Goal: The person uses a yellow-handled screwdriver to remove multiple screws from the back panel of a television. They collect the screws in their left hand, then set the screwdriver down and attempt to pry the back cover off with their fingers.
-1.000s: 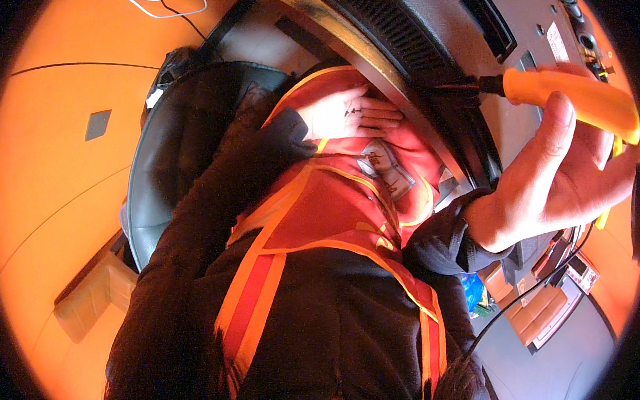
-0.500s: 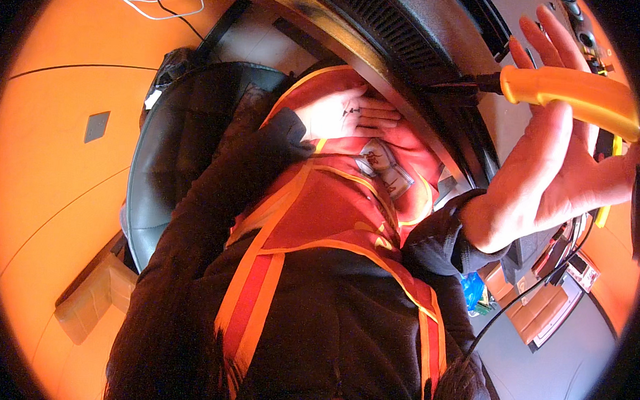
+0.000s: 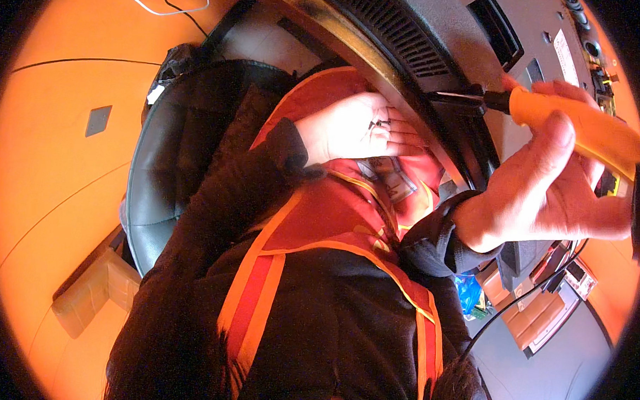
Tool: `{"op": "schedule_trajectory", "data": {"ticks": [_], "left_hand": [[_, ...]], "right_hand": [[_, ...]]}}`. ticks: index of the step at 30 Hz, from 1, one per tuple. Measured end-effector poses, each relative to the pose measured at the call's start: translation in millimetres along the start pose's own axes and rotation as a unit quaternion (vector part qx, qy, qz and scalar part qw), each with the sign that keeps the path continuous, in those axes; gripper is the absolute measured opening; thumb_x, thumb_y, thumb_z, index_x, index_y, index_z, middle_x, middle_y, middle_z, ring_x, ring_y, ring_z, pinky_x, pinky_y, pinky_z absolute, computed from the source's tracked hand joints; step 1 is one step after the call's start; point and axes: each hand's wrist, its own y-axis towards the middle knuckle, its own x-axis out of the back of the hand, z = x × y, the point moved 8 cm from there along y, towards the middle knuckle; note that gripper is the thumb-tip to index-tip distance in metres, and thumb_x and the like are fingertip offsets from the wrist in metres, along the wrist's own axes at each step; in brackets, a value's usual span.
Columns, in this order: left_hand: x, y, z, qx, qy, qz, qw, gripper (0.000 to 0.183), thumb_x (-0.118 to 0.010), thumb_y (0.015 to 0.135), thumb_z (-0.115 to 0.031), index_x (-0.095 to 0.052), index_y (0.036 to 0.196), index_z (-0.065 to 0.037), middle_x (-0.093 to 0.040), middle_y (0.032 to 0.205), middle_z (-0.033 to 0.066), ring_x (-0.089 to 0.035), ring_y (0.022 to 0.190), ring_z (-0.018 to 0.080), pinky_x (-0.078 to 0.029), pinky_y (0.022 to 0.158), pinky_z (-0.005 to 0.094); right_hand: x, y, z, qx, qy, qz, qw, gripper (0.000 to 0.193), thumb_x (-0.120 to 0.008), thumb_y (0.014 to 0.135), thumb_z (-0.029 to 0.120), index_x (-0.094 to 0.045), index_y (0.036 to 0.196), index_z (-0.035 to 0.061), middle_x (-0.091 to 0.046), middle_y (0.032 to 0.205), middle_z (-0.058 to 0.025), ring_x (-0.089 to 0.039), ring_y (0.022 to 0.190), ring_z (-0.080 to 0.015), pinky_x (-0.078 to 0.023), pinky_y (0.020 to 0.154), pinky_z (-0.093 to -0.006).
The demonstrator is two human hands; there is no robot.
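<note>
My left hand (image 3: 347, 127) is open, palm up and fingers flat, over my lap. A few small dark pieces that look like screws (image 3: 379, 124) lie on its fingers. In my right hand (image 3: 532, 183) is an orange-handled screwdriver (image 3: 569, 120), with the thumb along one side and the other fingers partly behind it. Its dark shaft points left toward the edge of a large dark casing (image 3: 403, 34) with vent slots, which looks like the back of a screen. Whether the tip touches the casing I cannot tell.
I wear a red apron (image 3: 319, 214) with orange trim. A dark padded chair (image 3: 166, 166) stands at left, with a cardboard box (image 3: 84, 304) below it on the orange floor. A black cable (image 3: 499, 319), a blue bag (image 3: 468, 290) and brown boxes (image 3: 541, 320) are at lower right.
My left hand has shifted right and slightly down, nearer the casing. My right hand's raised fingers have bent in around the screwdriver handle. More of the casing shows.
</note>
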Motion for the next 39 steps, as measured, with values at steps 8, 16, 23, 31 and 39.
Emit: {"op": "schedule_trajectory", "data": {"ticks": [8, 16, 23, 31, 39], "left_hand": [[19.5, 1.3, -3.1, -0.001, -0.070, -0.046, 0.997, 0.035, -0.037, 0.088, -0.024, -0.049, 0.101, 0.007, -0.054, 0.108, 0.0263, -0.050, 0.105, 0.0421, -0.036, 0.098, 0.0524], [-38.7, -24.6, 31.4, 0.088, 0.154, -0.174, 0.969, 0.047, -0.031, 0.094, -0.022, -0.036, 0.121, 0.017, -0.039, 0.126, 0.0335, -0.039, 0.120, 0.0421, -0.030, 0.104, 0.0496], [-83.2, -10.1, 14.0, 0.082, 0.198, -0.195, 0.957, 0.052, -0.026, 0.091, -0.020, -0.030, 0.124, 0.020, -0.038, 0.128, 0.0328, -0.038, 0.122, 0.0380, -0.027, 0.107, 0.0445], [-84.0, -12.2, 5.7, 0.090, 0.133, -0.142, 0.977, 0.062, -0.029, 0.088, -0.026, -0.021, 0.126, 0.022, -0.029, 0.132, 0.0367, -0.029, 0.126, 0.0425, -0.021, 0.109, 0.0457], [-82.3, -6.9, 3.5, 0.111, 0.169, -0.136, 0.970, 0.063, -0.031, 0.089, -0.027, -0.019, 0.126, 0.023, -0.026, 0.132, 0.0377, -0.026, 0.127, 0.0441, -0.019, 0.109, 0.0464]], "right_hand": [[4.3, -1.0, 2.3, -0.002, -0.010, -0.004, 1.000, 0.053, -0.052, 0.086, 0.002, -0.022, 0.128, 0.0158, -0.055, 0.096, -0.0328, -0.062, 0.079, -0.0374, -0.056, 0.065, -0.0463], [11.2, 2.9, 13.7, 0.031, -0.018, -0.008, 0.999, 0.051, -0.050, 0.087, 0.001, -0.023, 0.129, 0.0123, -0.054, 0.098, -0.0345, -0.062, 0.079, -0.0378, -0.056, 0.066, -0.0455], [10.1, 6.0, 14.4, -0.018, -0.085, -0.006, 0.996, 0.062, -0.053, 0.084, -0.002, -0.016, 0.132, 0.0098, -0.057, 0.099, -0.0297, -0.063, 0.077, -0.0335, -0.056, 0.066, -0.0403], [10.7, 10.1, 6.3, -0.011, -0.007, -0.001, 1.000, 0.066, -0.059, 0.079, -0.008, -0.022, 0.132, 0.0061, -0.058, 0.099, -0.0262, -0.063, 0.082, -0.0316, -0.056, 0.069, -0.0392], [-3.6, 17.9, 16.8, 0.037, -0.161, 0.146, 0.975, 0.059, -0.053, 0.085, 0.000, -0.018, 0.133, 0.0078, -0.054, 0.101, -0.0336, -0.063, 0.081, -0.0369, -0.056, 0.067, -0.0429]]}}
